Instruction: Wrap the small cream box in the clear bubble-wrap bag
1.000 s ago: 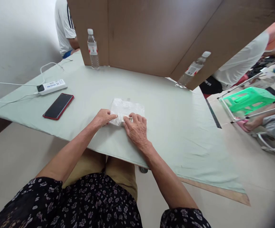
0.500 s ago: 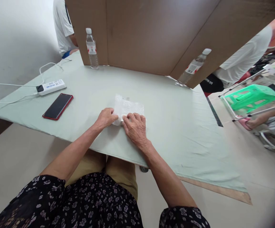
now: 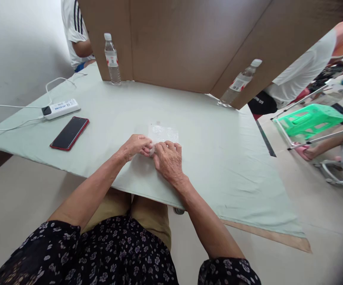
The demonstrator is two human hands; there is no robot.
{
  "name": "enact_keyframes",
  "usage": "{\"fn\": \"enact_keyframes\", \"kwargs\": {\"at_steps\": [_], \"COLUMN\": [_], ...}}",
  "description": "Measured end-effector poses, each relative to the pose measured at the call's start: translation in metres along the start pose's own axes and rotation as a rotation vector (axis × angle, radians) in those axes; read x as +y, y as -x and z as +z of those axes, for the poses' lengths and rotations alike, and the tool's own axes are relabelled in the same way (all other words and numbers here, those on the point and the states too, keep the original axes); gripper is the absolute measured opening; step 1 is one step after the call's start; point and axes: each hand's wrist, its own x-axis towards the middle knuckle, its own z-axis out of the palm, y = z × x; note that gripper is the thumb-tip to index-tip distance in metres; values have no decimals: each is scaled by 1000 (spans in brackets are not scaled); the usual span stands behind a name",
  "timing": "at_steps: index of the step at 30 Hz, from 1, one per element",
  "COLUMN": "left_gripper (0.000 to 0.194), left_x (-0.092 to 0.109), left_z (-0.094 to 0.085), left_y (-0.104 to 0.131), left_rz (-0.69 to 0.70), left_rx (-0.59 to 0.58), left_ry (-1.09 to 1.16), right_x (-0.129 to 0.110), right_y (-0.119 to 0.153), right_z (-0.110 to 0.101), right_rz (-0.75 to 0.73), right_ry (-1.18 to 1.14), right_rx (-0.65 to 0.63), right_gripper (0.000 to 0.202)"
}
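1. A pale green cloth covers the table (image 3: pixel 207 158), smoothed flat as a work surface; tall cardboard panels (image 3: pixel 189 43) wall off the far edge, screening neighbouring people.
2. Two water bottles (image 3: pixel 112 59) stand against the cardboard, out of the way; their labels are too small to read.
3. A red-edged phone (image 3: pixel 69 133) and power strip (image 3: pixel 61 109) sit aside, left.
4. The left hand (image 3: pixel 135 145) and right hand (image 3: pixel 168 160) pinch the near edge of a clear plastic piece (image 3: pixel 163 133), holding it down at mid-table.
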Motion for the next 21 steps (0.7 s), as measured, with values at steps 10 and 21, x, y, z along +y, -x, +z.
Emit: {"fn": "enact_keyframes", "kwargs": {"at_steps": [10,21], "left_gripper": [11,19], "left_x": [-23,-35], "left_z": [10,8], "left_y": [-4,-6], "left_rz": [595,652], "left_rx": [126,103], "left_ry": [-692,-754], "right_x": [20,75], "right_y": [10,43], "right_z": [-17,-25], "right_rz": [135,688], "right_ry": [-132,-474], "right_rx": [53,-239], "right_gripper": [12,51]}}
